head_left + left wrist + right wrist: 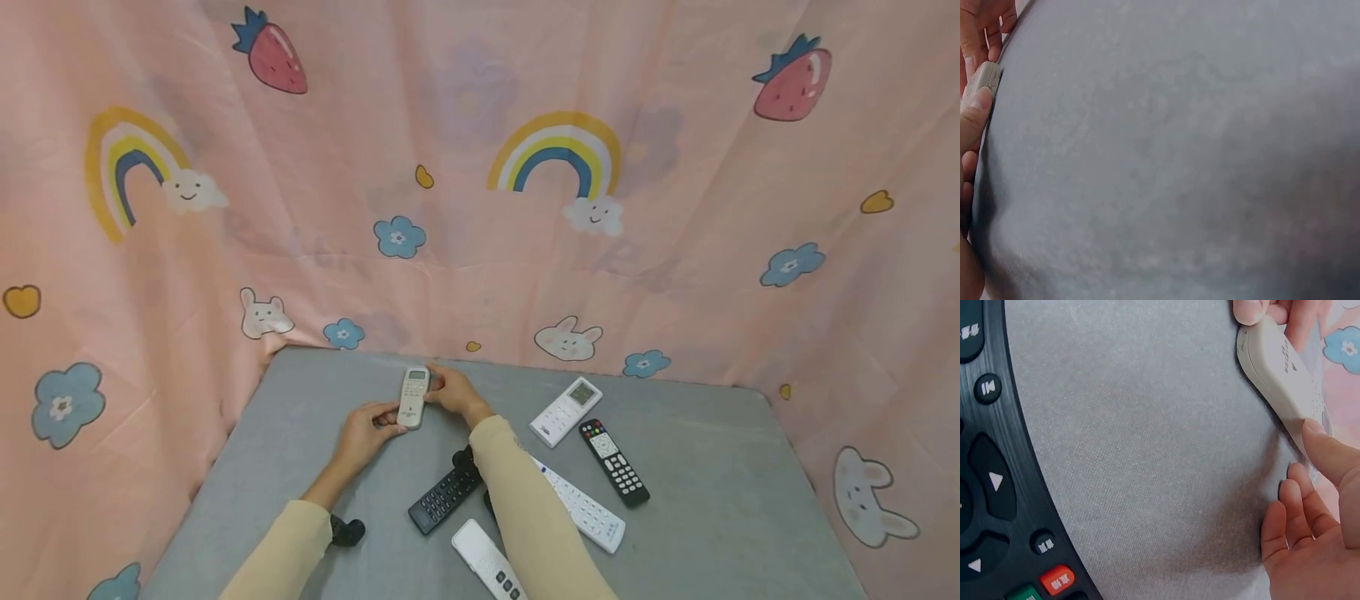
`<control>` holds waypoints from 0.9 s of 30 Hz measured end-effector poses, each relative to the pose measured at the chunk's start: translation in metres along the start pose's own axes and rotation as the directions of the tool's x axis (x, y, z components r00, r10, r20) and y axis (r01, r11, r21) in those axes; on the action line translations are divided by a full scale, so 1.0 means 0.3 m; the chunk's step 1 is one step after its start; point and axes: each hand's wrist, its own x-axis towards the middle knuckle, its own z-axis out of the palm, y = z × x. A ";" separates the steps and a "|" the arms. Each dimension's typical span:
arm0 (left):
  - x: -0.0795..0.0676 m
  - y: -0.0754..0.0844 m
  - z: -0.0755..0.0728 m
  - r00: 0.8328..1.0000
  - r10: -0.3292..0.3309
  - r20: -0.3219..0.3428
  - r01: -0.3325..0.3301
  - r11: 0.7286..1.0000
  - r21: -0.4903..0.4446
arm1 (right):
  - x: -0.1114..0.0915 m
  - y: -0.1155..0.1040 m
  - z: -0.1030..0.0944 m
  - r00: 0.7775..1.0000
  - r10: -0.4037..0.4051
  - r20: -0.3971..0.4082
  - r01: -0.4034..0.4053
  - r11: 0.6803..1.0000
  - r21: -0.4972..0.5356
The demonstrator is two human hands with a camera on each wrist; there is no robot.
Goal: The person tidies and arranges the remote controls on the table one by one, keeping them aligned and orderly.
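Observation:
In the head view a small off-white remote control (413,398) with a little screen is at the back of the grey table, its screen end pointing away. My left hand (363,433) pinches its lower left end. The right hand (456,393) grips it from the right, thumb on the side edge and index finger at the top corner. The right wrist view shows the remote control (1282,369) between the left hand (1264,309) and the right hand (1313,531). Only part of the remote control (986,75) appears at the left wrist view's edge.
Right of the hands lie a white remote with a screen (566,412), a black remote with coloured buttons (613,462) and a long white remote (592,512). Nearer are a black remote (442,500) and a white one (487,558). A pink patterned curtain (465,292) hangs behind the table.

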 end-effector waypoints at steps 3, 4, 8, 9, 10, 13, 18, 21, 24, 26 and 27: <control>0.001 0.002 0.001 1.000 -0.004 0.005 0.004 1.000 0.001 | 0.025 0.027 0.005 1.000 -0.029 -0.001 0.029 1.000 -0.011; 0.001 0.002 0.001 1.000 -0.004 0.010 0.004 1.000 0.001 | 0.030 0.031 0.006 1.000 -0.026 0.000 0.026 1.000 -0.012; 0.005 0.000 0.001 1.000 -0.012 0.026 0.013 1.000 -0.008 | 0.033 0.030 0.008 1.000 -0.008 -0.006 0.008 1.000 -0.022; 0.006 -0.001 0.000 1.000 -0.016 0.027 0.017 1.000 -0.014 | 0.025 0.018 0.007 1.000 0.020 -0.002 -0.020 0.999 -0.025; 0.007 -0.002 0.000 0.999 -0.017 0.028 0.018 1.000 -0.019 | 0.021 0.012 0.007 1.000 0.024 -0.001 -0.024 0.999 -0.034; 0.009 -0.008 0.001 0.999 -0.017 0.029 0.017 1.000 -0.020 | 0.011 -0.002 0.009 1.000 0.026 -0.003 -0.027 0.997 -0.075; 0.009 -0.018 0.005 0.999 -0.021 0.036 0.023 0.999 -0.033 | 0.007 -0.008 0.016 1.000 0.025 0.003 -0.024 0.993 -0.113; 0.009 -0.025 0.007 0.999 -0.027 0.038 0.029 0.999 -0.045 | 0.009 -0.008 0.017 1.000 0.020 0.010 -0.018 0.993 -0.119; 0.008 -0.028 0.007 0.999 -0.028 0.038 0.030 0.998 -0.051 | 0.008 -0.009 0.015 1.000 0.012 0.013 -0.010 0.993 -0.114; 0.007 -0.027 0.006 0.999 -0.026 0.035 0.028 0.998 -0.055 | 0.006 -0.011 0.012 1.000 0.008 0.014 -0.006 0.994 -0.110; 0.006 -0.026 0.006 0.999 -0.021 0.031 0.023 0.998 -0.057 | 0.004 -0.013 0.011 1.000 0.007 0.015 -0.005 0.994 -0.106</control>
